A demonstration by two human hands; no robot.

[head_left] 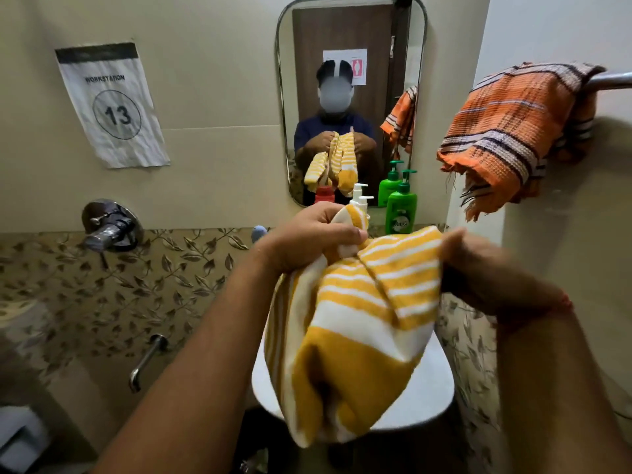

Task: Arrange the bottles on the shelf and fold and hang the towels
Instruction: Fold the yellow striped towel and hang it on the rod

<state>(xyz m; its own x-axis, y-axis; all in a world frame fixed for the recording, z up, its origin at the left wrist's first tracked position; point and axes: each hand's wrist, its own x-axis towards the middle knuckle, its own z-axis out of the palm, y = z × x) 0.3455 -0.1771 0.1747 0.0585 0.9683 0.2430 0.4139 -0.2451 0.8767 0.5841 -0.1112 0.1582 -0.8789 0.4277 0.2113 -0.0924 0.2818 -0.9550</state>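
Yellow-striped towel (pixel 355 323), centre frame: left hand (pixel 307 234) and right hand (pixel 478 268) are clamping bunched top edge; loose folds are risking slipping toward washbasin (pixel 427 388) below.

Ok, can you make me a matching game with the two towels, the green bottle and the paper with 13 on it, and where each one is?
Things:
1. yellow striped towel
2. orange striped towel
3. green bottle
4. paper sign

Places:
A. stuck on the wall, left of the mirror
B. held in both hands
C. standing below the mirror
D. draped over the rail

Pairs: 1-B, 2-D, 3-C, 4-A
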